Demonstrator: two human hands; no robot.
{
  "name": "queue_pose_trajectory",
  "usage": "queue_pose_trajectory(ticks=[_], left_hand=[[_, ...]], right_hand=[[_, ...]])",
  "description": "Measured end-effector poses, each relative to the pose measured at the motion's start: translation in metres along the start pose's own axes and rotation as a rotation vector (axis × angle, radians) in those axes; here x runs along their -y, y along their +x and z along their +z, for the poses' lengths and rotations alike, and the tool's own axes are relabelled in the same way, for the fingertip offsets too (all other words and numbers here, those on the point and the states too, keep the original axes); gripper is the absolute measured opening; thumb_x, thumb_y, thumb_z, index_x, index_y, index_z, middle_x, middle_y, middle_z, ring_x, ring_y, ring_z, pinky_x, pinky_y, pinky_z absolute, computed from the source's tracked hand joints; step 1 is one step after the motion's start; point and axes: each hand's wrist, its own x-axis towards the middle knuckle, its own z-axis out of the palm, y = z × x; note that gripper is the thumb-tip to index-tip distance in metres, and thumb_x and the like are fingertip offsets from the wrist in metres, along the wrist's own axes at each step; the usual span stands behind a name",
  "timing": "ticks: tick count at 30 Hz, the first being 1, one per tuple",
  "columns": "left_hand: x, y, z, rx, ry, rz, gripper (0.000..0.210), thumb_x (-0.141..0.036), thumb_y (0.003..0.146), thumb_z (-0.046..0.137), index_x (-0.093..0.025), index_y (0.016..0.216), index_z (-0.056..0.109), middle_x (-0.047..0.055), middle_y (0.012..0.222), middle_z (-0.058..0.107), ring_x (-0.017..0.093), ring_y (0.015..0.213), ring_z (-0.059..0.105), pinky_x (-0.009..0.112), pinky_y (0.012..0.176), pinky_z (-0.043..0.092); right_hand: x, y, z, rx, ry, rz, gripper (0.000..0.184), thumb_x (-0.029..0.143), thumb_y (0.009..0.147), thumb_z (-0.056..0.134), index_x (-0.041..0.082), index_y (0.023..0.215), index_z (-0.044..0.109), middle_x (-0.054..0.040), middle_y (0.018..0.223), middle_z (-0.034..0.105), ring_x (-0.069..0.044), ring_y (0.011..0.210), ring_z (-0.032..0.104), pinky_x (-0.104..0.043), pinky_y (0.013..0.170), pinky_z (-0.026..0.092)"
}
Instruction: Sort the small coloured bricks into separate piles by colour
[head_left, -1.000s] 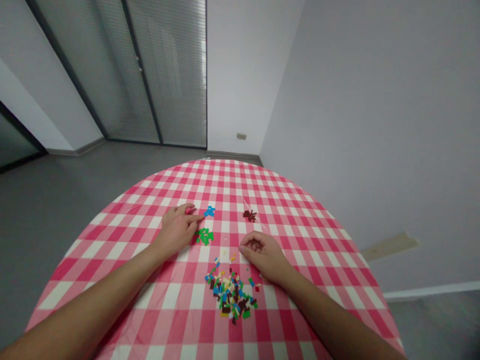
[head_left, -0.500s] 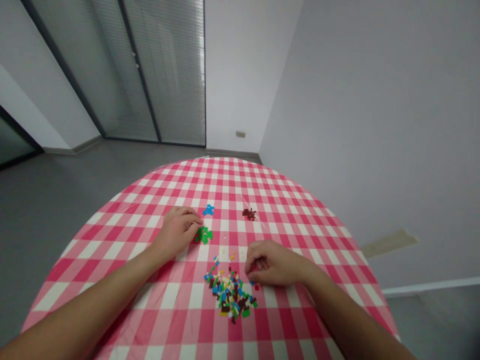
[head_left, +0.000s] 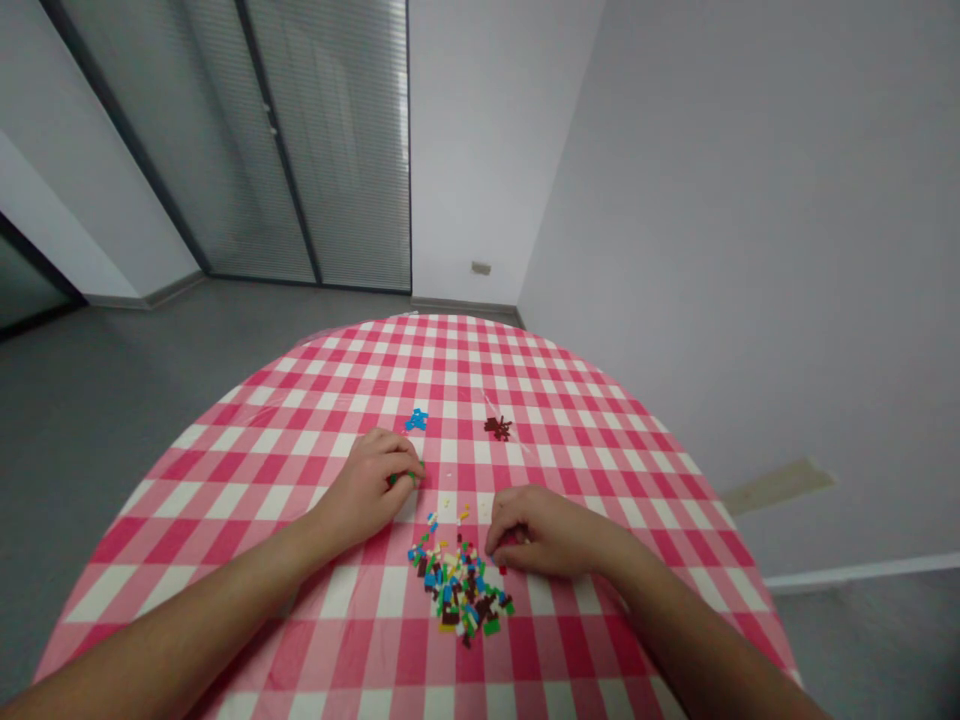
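Note:
My left hand (head_left: 379, 485) is curled low over a small pile of green toy bricks (head_left: 420, 469) and covers most of it. Its fingers are bent together; what lies between their tips is hidden. On the right edge of a mixed heap of small toy bricks (head_left: 465, 590), my right hand (head_left: 541, 530) rests on its side with fingers curled in and thumb close to them. I cannot make out what those fingers hold. The heap has blue, green, brown, yellow, white and red pieces.
Beyond my left hand is a small pile of blue bricks (head_left: 416, 419). Dark brown bricks (head_left: 498, 428) form another pile farther right. Everything lies on a round table with a red-and-white checked tablecloth (head_left: 465, 355). A wall (head_left: 750, 250) stands close on the right.
My left hand has moved right and slightly nearer, now covering most of the green pile. My right hand has shifted slightly left and down at the heap's edge.

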Motion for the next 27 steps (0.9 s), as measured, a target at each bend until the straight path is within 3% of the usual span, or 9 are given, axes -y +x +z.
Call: queue_pose_trajectory(ticks=[14,19,22,27], left_hand=[[0.000,-0.001,0.002,-0.010,-0.006,0.033,0.026,-0.008,0.079,0.048,-0.023,0.078,0.069,0.002,0.085,0.067,0.022,0.087,0.057,0.040,0.083,0.042],[-0.001,-0.001,0.002,-0.004,-0.001,0.028,0.025,-0.010,0.080,0.048,-0.023,0.078,0.069,0.002,0.086,0.067,0.022,0.087,0.057,0.040,0.083,0.042],[-0.004,0.000,0.002,0.019,-0.020,0.045,0.024,-0.010,0.079,0.049,-0.023,0.078,0.069,0.002,0.086,0.067,0.022,0.087,0.057,0.040,0.082,0.042],[-0.014,0.001,0.000,0.045,-0.075,0.117,0.022,-0.011,0.081,0.054,-0.024,0.085,0.071,0.001,0.086,0.068,0.021,0.086,0.056,0.039,0.082,0.041]], right_hand=[[0.002,0.000,-0.001,0.038,-0.040,-0.002,0.029,0.005,0.080,0.066,0.025,0.095,0.079,-0.0017,0.078,0.065,-0.013,0.070,0.058,-0.022,0.062,0.044],[0.002,0.001,0.000,0.041,-0.024,0.010,0.021,0.008,0.081,0.067,0.021,0.093,0.078,-0.0033,0.083,0.068,-0.014,0.075,0.061,-0.024,0.069,0.046],[0.001,0.002,0.001,-0.019,0.052,0.033,0.018,0.010,0.081,0.066,0.020,0.092,0.076,-0.0036,0.085,0.069,-0.015,0.078,0.062,-0.026,0.072,0.048],[-0.004,0.007,0.009,-0.225,0.273,0.144,0.017,0.014,0.083,0.061,0.019,0.092,0.074,-0.0029,0.082,0.070,-0.014,0.070,0.061,-0.025,0.065,0.046]])
